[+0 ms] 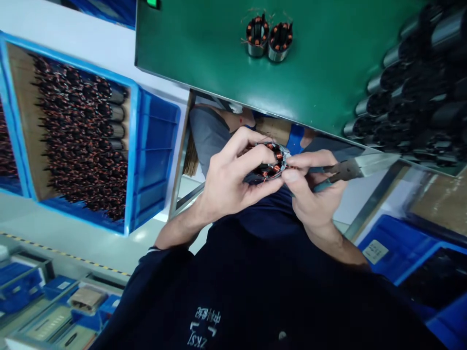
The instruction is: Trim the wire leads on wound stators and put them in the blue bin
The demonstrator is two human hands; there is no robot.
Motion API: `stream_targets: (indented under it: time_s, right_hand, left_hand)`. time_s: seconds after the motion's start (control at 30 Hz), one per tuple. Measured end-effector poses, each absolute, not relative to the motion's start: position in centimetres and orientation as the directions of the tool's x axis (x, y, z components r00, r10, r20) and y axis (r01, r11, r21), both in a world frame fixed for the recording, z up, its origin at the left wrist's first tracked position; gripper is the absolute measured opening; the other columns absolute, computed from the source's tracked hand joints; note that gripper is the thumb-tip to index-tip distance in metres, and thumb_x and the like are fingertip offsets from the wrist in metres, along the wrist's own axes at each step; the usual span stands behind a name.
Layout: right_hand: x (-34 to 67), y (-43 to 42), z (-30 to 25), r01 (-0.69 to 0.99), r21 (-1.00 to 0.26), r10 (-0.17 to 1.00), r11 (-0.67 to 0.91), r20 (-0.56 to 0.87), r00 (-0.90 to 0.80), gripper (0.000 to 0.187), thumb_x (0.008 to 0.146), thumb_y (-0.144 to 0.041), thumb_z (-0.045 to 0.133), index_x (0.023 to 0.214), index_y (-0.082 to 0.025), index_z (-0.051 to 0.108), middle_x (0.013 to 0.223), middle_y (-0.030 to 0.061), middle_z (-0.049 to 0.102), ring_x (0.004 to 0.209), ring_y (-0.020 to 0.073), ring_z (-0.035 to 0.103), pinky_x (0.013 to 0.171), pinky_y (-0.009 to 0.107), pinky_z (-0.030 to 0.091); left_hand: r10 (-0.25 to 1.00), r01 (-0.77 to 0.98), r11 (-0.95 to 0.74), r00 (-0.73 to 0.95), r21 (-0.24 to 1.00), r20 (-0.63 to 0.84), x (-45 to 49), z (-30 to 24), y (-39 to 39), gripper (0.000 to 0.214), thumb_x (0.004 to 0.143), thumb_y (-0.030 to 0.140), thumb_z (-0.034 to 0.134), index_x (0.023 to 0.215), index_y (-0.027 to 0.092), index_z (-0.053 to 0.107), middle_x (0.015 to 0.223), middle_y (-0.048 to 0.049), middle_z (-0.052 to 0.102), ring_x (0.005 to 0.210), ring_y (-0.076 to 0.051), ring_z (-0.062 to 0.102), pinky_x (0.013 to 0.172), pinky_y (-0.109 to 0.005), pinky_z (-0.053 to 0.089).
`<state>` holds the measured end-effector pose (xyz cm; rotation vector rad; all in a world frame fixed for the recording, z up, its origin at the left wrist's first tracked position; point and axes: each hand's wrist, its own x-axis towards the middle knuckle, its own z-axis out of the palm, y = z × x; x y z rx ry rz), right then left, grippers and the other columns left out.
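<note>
My left hand [233, 177] is wrapped round a motor stator [279, 156], a metal ring with copper windings inside. It is held above my lap, just off the table's near edge. My right hand [315, 187] grips a pair of pliers [345, 171] in the palm, their jaws pointing away to the right. The thumb and index fingertips of that hand are pinched together at the stator's right rim, seemingly on a thin wire end. What exactly lies between those fingertips is too small to make out.
Two more stators [257, 36] stand on the green table [204, 53]. Dark cylindrical parts [397, 82] are stacked at its right end. To the left, a blue crate [133, 146] holds rows of wound stators. Another blue bin [394, 243] sits at lower right.
</note>
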<state>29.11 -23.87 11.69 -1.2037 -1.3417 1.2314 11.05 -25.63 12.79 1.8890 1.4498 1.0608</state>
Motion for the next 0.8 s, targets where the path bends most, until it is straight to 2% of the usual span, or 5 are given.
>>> stream_targets:
  time_s: [0.27, 0.4, 0.53, 0.67, 0.8]
  right_hand:
    - [31.0, -23.2, 11.4, 0.101, -0.933, 0.859, -0.347, -0.359, -0.364, 0.027, 0.089, -0.045, 0.078, 0.097, -0.020, 0.071, 0.074, -0.0033, 0.058, 0.067, 0.0058, 0.051, 0.063, 0.024, 0.046]
    - [32.3, -22.8, 11.2, -0.165, -0.794, 0.728, -0.585, -0.424, -0.539, 0.030, 0.089, -0.044, 0.078, 0.092, -0.021, 0.060, 0.067, -0.0073, 0.041, 0.059, 0.0047, 0.040, 0.056, 0.023, 0.040]
    - [32.8, -22.8, 11.4, -0.329, -0.698, 0.693, -0.636, -0.329, -0.641, 0.032, 0.091, -0.040, 0.075, 0.086, -0.023, 0.048, 0.064, -0.0090, 0.032, 0.053, 0.0041, 0.030, 0.051, 0.022, 0.037]
    - [32.4, -22.7, 11.6, -0.317, -0.732, 0.724, -0.603, -0.337, -0.601, 0.028, 0.091, -0.038, 0.074, 0.088, -0.024, 0.050, 0.065, -0.0081, 0.034, 0.054, 0.0046, 0.030, 0.051, 0.023, 0.037]
    - [32.4, -23.1, 11.3, -0.183, -0.865, 0.845, -0.467, -0.376, -0.380, 0.020, 0.094, -0.042, 0.070, 0.098, -0.024, 0.060, 0.068, -0.0066, 0.038, 0.058, 0.0066, 0.039, 0.057, 0.026, 0.041]
  left_hand:
    - [0.898, 0.707, -0.376, 0.117, 0.599, 0.425, 10.2, 11.5, -25.1, 0.018, 0.096, 0.033, 0.080, 0.110, 0.027, 0.070, 0.141, -0.0080, 0.068, 0.127, -0.028, 0.070, 0.102, -0.045, 0.064]
    - [0.887, 0.627, -0.388, 0.055, 0.675, 0.459, 9.6, 10.7, -24.1, 0.019, 0.090, 0.030, 0.087, 0.102, 0.027, 0.072, 0.143, -0.0060, 0.071, 0.126, -0.029, 0.071, 0.102, -0.050, 0.063]
    - [0.985, 0.232, -0.159, -0.023, 0.960, 0.168, 10.8, 10.1, -24.9, 0.036, 0.097, 0.059, 0.076, 0.088, 0.025, 0.065, 0.122, -0.0027, 0.077, 0.125, -0.028, 0.074, 0.101, -0.051, 0.065]
    - [0.994, 0.106, 0.092, -0.074, 0.990, -0.085, 13.3, 9.3, -26.3, 0.060, 0.104, 0.082, 0.041, 0.103, 0.027, 0.065, 0.126, -0.0049, 0.074, 0.113, -0.025, 0.078, 0.091, -0.046, 0.069]
    - [0.982, 0.027, 0.166, -0.097, 0.986, -0.163, 14.8, 9.2, -26.5, 0.058, 0.106, 0.079, 0.038, 0.119, 0.028, 0.063, 0.140, -0.0066, 0.070, 0.110, -0.024, 0.078, 0.088, -0.044, 0.069]
